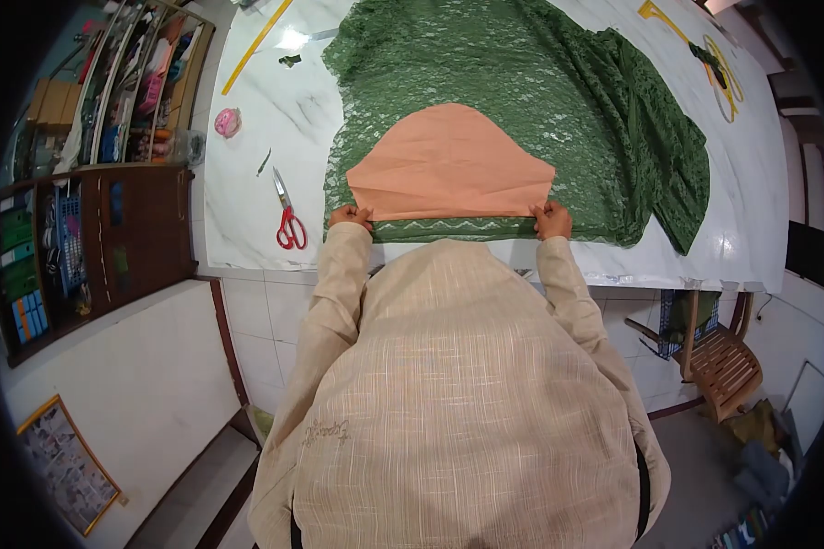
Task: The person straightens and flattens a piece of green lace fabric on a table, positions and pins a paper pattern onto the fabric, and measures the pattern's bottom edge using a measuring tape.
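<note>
An orange sleeve-shaped pattern piece (450,165), domed at the top and straight along the bottom, lies on green lace fabric (449,55). Its surface shows light creases. My left hand (351,216) pinches the lower left corner, fingers closed. At the lower right corner, my right hand (552,220) has its fingers closed on the edge in the same way. A strip of lace with a scalloped border shows below the piece's straight edge. Red-handled scissors (288,215) lie left of my left hand, blades pointing away from me.
The white marbled table (293,110) carries a yellow ruler (254,50), a pink round object (228,123) and small green scraps. A yellow curved ruler (655,11) and a yellow looped item (725,82) lie far right. A wooden chair (719,361) stands right; shelves (110,91) stand left.
</note>
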Motion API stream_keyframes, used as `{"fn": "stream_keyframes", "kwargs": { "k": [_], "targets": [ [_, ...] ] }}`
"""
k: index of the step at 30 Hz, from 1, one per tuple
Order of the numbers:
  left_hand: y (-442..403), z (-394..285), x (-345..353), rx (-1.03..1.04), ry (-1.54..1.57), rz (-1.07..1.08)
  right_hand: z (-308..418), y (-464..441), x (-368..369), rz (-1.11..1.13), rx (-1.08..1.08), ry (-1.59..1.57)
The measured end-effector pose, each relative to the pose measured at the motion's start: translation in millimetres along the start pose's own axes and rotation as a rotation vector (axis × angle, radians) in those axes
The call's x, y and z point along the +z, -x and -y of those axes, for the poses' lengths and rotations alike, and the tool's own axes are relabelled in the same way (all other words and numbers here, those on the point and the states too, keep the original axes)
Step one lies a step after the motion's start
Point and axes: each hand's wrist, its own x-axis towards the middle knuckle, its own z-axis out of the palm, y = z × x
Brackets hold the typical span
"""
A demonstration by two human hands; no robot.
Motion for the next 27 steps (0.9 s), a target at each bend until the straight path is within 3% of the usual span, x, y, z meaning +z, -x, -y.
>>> {"fn": "stream_keyframes", "kwargs": {
  "k": [12,21,27],
  "targets": [
    [4,-3,0,0.031,0.055,0.014,5,7,-4,-0.070,-0.013,0.058],
    [3,-4,0,0.020,0.023,0.070,-1,1,-19,0.241,-0.013,-0.184],
    [5,-4,-2,0.019,-0.001,0.049,10,5,-19,0.181,-0.005,-0.058]
  ]
}}
